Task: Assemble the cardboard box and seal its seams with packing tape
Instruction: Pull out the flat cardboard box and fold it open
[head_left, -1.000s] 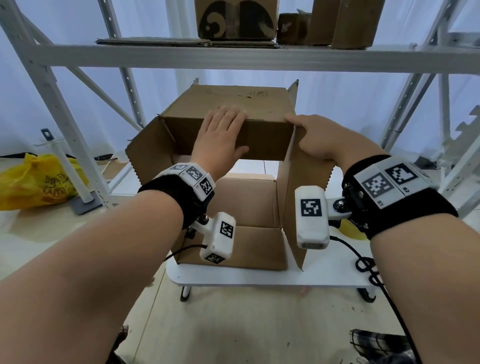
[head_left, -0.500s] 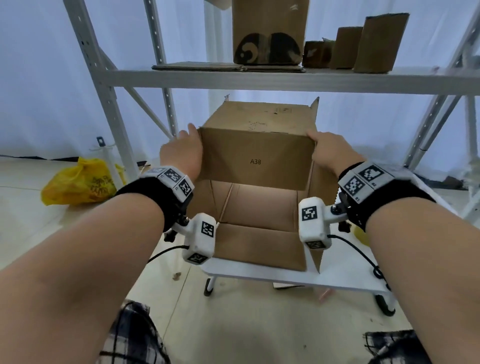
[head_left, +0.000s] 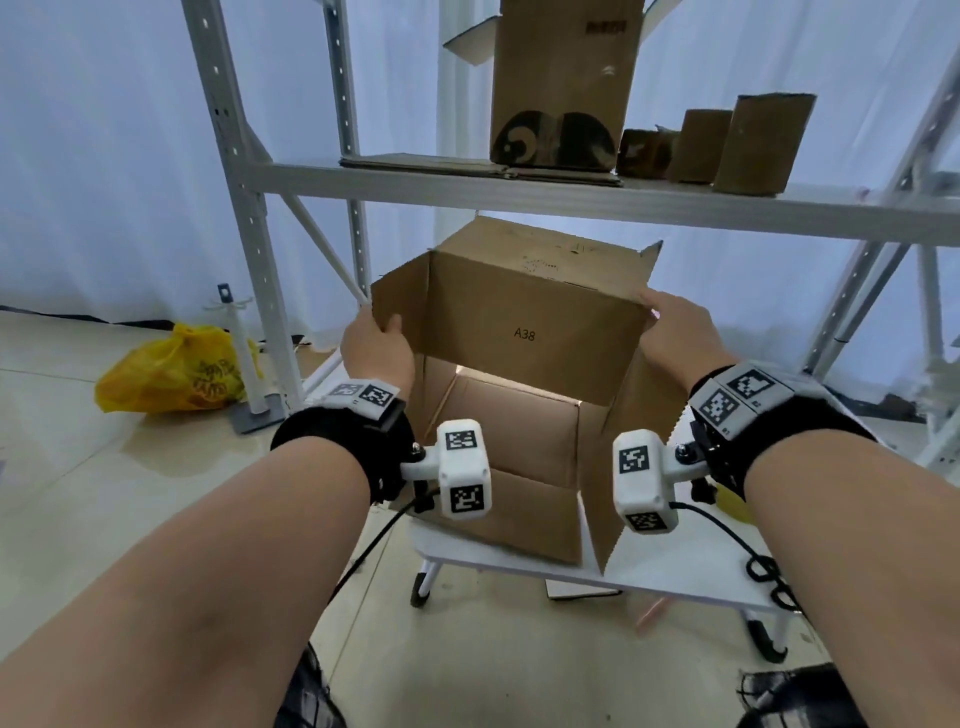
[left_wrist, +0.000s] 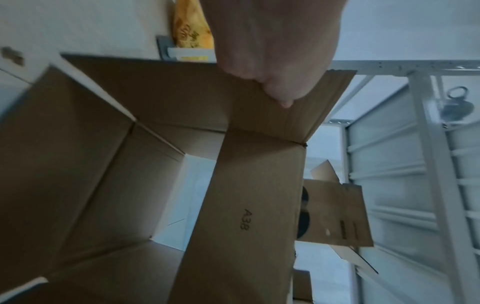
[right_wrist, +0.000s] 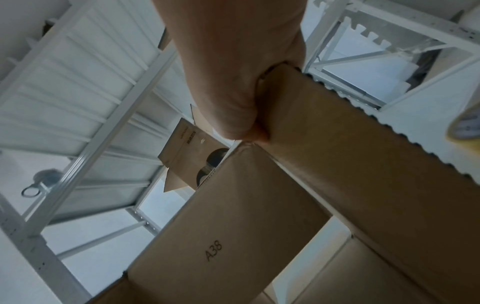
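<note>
Flap-folding step: cardboard box (head_left: 524, 364) lies on its side on the white desk (head_left: 675, 582) at frame centre, left hand (head_left: 376, 345) and right hand (head_left: 675, 332) each pinching a side flap; next, fold flaps shut before taping.

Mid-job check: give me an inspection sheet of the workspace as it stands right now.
Surface: small white table on legs; the box sits on it.
Job's things: box on its side, open end toward the camera, flaps unsealed, "A38" printed on the top flap. Tape roll: a yellowish edge at the right, unclear.
Clutter: yellow bag on the floor, left.
Grippers: left hand grips the left flap; right hand grips the box's top right corner.
Cables: black cable from the right wrist camera coils on the table; another hangs from the left.
Surroundings: white metal shelf holding cardboard boxes; white curtain behind.
</note>
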